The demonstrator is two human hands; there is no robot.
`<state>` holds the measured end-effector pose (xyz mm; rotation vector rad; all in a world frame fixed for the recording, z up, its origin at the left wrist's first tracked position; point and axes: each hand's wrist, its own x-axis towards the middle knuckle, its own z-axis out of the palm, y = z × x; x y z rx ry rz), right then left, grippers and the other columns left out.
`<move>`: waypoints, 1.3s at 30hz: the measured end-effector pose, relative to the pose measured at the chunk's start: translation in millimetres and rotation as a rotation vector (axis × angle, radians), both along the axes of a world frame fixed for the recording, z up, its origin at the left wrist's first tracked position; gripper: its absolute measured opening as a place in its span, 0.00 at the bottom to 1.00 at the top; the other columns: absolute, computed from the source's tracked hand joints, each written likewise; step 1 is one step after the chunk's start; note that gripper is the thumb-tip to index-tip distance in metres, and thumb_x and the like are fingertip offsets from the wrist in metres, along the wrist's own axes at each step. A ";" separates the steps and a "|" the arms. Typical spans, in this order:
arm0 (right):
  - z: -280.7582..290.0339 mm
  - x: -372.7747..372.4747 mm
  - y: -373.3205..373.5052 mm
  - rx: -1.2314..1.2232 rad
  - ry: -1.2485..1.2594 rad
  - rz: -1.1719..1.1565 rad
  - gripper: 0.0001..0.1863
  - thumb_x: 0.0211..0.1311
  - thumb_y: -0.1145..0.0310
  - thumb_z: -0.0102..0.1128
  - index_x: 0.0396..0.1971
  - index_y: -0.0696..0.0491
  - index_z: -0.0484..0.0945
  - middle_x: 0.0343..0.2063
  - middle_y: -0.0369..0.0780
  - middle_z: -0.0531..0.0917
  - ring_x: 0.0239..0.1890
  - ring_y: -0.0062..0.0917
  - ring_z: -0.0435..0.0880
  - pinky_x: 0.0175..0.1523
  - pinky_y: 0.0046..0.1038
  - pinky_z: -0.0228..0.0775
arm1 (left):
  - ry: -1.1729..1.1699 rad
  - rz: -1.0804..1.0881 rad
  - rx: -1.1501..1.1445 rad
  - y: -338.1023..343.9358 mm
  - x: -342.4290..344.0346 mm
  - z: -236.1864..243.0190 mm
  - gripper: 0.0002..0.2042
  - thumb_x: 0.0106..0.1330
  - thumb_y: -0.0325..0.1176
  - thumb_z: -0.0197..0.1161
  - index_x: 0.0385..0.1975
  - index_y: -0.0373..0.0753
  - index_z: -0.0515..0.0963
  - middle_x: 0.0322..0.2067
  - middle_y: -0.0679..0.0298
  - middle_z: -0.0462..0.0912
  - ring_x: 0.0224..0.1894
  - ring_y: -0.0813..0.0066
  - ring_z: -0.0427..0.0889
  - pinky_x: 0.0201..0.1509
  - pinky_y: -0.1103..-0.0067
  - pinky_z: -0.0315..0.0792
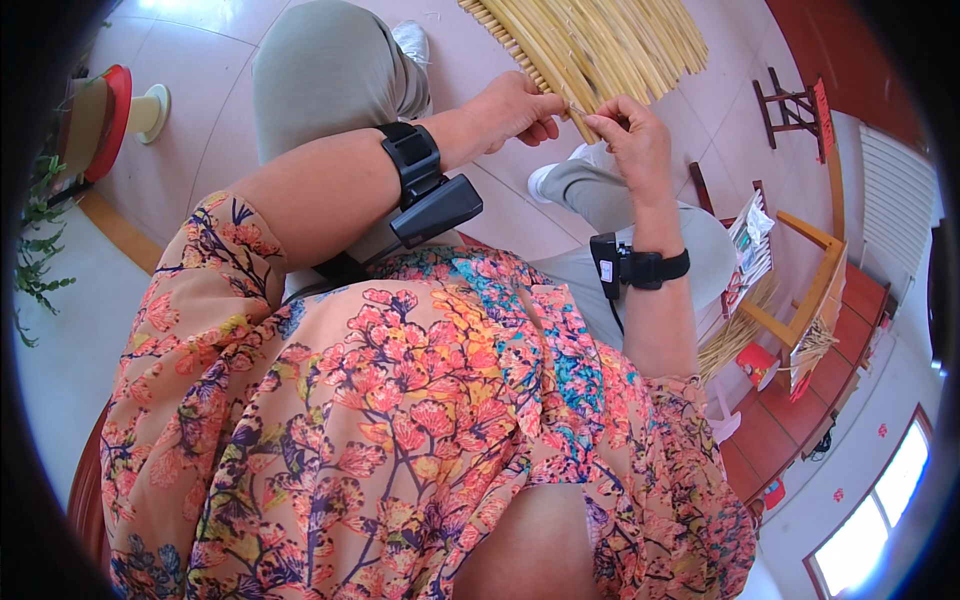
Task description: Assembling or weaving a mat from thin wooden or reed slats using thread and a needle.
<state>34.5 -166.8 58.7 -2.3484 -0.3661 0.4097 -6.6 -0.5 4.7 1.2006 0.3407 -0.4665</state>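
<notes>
A mat of many pale yellow sticks (630, 40), bound with thin cord, extends from the top of the view down to my hands. My left hand (525, 112) has its fingers curled at the mat's near edge, thumb and index pinched by the cord. My right hand (628, 135) pinches the end of the nearest stick between thumb and index finger, just right of my left hand. Both forearms wear black straps with devices.
My knees are bent beneath the mat. At the left are a red-and-cream stand (110, 120) and a plant (45, 230). A dark wooden stool (785, 120) lies upper right; a wooden frame (790, 325), straw bundles (725, 350) and a red container (755, 365) are at the right.
</notes>
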 end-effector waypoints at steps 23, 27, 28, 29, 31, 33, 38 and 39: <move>4.0 25.6 -4.8 0.117 0.106 0.196 0.04 0.45 0.75 0.58 0.22 0.58 0.75 0.17 0.35 0.76 0.23 0.17 0.73 0.30 0.19 0.66 | -0.037 0.005 -0.023 -0.3 -3.1 -3.2 0.12 0.57 0.36 0.57 0.29 0.32 0.75 0.19 0.62 0.76 0.18 0.79 0.72 0.21 0.85 0.68; 4.9 24.6 -4.5 0.150 0.127 0.171 0.04 0.45 0.74 0.58 0.21 0.58 0.75 0.16 0.35 0.75 0.22 0.16 0.73 0.29 0.19 0.66 | -0.050 0.002 -0.024 -0.1 -5.3 -0.3 0.12 0.58 0.36 0.57 0.30 0.31 0.75 0.19 0.62 0.76 0.19 0.80 0.72 0.22 0.86 0.68; 4.5 25.0 -5.1 0.151 0.127 0.170 0.04 0.45 0.74 0.58 0.21 0.58 0.75 0.16 0.35 0.75 0.22 0.16 0.73 0.29 0.19 0.66 | -0.049 0.002 -0.024 -0.1 -5.2 0.0 0.12 0.58 0.36 0.57 0.30 0.31 0.75 0.19 0.62 0.76 0.19 0.80 0.72 0.22 0.86 0.68; 4.3 26.0 -5.9 0.141 0.127 0.184 0.04 0.45 0.74 0.59 0.21 0.58 0.75 0.16 0.35 0.75 0.22 0.16 0.73 0.29 0.19 0.65 | -0.043 0.000 -0.021 -0.3 -5.1 0.2 0.12 0.58 0.36 0.57 0.30 0.31 0.75 0.19 0.62 0.76 0.19 0.80 0.73 0.22 0.86 0.68; 4.0 26.5 -6.8 0.133 0.128 0.200 0.04 0.45 0.74 0.59 0.21 0.58 0.74 0.16 0.35 0.75 0.22 0.16 0.73 0.29 0.19 0.65 | -0.035 0.001 -0.018 -0.1 -5.5 0.3 0.12 0.58 0.36 0.57 0.30 0.31 0.75 0.19 0.62 0.76 0.19 0.80 0.73 0.23 0.86 0.68; 4.1 26.8 -6.9 0.064 0.162 0.217 0.03 0.49 0.74 0.58 0.24 0.57 0.75 0.20 0.32 0.75 0.25 0.15 0.71 0.33 0.16 0.65 | -0.036 -0.013 -0.033 0.5 -6.5 0.0 0.12 0.58 0.36 0.57 0.30 0.31 0.75 0.19 0.62 0.77 0.19 0.80 0.73 0.23 0.86 0.68; 4.1 28.3 -7.1 0.062 0.124 0.243 0.04 0.46 0.74 0.58 0.22 0.57 0.75 0.18 0.33 0.75 0.23 0.16 0.71 0.30 0.18 0.64 | -0.035 -0.008 -0.041 0.0 -6.7 0.3 0.12 0.58 0.36 0.58 0.31 0.31 0.75 0.19 0.62 0.76 0.19 0.81 0.73 0.23 0.86 0.68; 3.7 28.3 -7.7 0.085 0.095 0.245 0.04 0.44 0.73 0.59 0.21 0.57 0.75 0.16 0.35 0.75 0.22 0.17 0.71 0.29 0.20 0.63 | -0.043 -0.009 -0.047 -0.4 -6.6 0.7 0.12 0.57 0.36 0.58 0.31 0.31 0.75 0.19 0.63 0.76 0.19 0.81 0.72 0.23 0.86 0.68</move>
